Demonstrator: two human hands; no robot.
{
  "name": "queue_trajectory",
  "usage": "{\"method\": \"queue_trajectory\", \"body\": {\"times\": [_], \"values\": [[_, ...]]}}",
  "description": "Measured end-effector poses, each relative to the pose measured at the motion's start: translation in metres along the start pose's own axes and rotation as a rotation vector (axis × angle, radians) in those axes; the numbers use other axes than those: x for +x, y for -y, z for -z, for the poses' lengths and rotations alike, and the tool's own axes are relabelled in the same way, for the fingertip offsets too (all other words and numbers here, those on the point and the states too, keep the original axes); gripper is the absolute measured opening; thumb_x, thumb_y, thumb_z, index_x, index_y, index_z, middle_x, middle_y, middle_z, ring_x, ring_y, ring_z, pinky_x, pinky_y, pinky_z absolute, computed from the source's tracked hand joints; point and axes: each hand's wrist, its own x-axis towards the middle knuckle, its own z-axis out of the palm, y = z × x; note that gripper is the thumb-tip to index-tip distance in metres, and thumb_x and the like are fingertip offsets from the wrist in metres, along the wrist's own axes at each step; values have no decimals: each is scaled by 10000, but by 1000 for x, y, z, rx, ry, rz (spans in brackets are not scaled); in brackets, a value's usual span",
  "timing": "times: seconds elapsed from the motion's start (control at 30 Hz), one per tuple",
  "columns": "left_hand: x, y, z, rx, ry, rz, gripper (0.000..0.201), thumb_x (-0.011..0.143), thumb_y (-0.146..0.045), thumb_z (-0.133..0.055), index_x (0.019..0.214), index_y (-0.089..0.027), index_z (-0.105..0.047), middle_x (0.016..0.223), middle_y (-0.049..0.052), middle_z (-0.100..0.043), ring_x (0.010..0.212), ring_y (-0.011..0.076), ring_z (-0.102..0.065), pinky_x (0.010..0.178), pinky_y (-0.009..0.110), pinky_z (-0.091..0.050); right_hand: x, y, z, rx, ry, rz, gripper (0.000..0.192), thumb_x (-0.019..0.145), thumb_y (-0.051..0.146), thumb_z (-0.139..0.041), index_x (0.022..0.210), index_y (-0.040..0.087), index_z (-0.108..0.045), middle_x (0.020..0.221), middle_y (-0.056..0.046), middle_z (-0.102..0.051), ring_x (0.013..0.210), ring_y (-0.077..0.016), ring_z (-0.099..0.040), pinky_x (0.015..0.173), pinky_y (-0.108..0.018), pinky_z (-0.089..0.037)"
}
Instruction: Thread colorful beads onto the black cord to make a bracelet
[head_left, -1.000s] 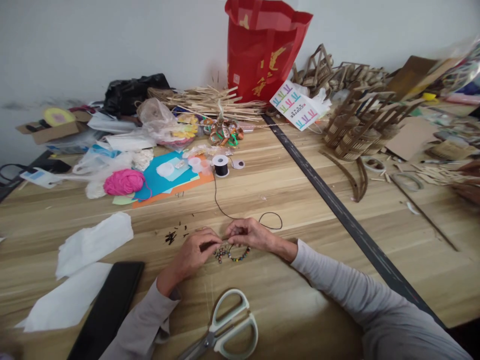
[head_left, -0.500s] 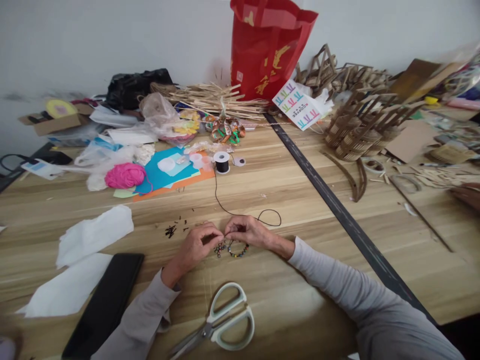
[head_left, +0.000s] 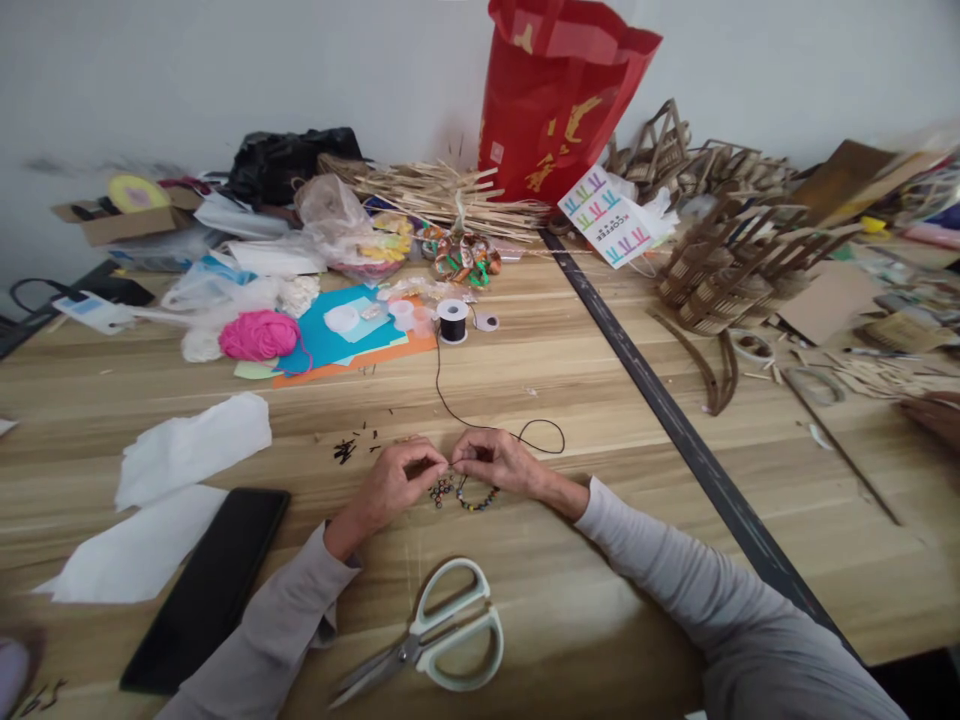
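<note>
My left hand [head_left: 396,484] and my right hand [head_left: 496,462] meet in front of me, thumb and forefinger pinched on each. Between the fingertips runs a thin black cord [head_left: 538,428], which loops on the table behind my right hand and leads back to a white-ended spool [head_left: 452,325]. Below my right hand lies a curved string of coloured beads [head_left: 478,506] on the cord. Several loose small beads [head_left: 439,492] sit beside it, under my left fingertips. Whether a bead is inside either pinch is too small to tell.
White-handled scissors [head_left: 459,628] lie nearest me. On the left are a black flat case [head_left: 206,595], white paper [head_left: 193,450] and black cord scraps [head_left: 345,450]. Pink yarn [head_left: 259,335], a red bag [head_left: 559,110] and small woven baskets [head_left: 724,290] stand farther back. A dark strip [head_left: 675,430] crosses the table.
The view has shifted slightly, so the background sits a little further right. My hands keep the same pinch, with the fingertips a touch further apart and more cord showing between them.
</note>
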Motion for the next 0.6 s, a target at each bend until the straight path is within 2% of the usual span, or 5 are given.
{"method": "queue_trajectory", "body": {"times": [0.2,0.4,0.6], "values": [[-1,4,2,23,59,-9,99,800,-180,-636,722,-158,-692,704,37,-672,689,159,-598,663,267,-451,0,-3,0,65,-11,-46,230,824,352,-607,777,128,-578,645,24,-470,585,-86,-399,545,-206,-321],[-1,6,3,192,152,-83,84,790,-149,-646,736,-179,-703,719,35,-671,733,177,-591,723,299,-438,1,-5,1,95,2,-47,274,823,399,-608,768,134,-564,629,32,-452,571,-83,-377,540,-209,-308],[-1,5,-1,372,189,-137,83,779,-128,-640,735,-175,-692,724,43,-663,738,200,-594,728,323,-436,1,-5,2,90,5,-45,277,824,400,-609,771,132,-566,633,32,-452,575,-84,-382,543,-211,-309]]}}
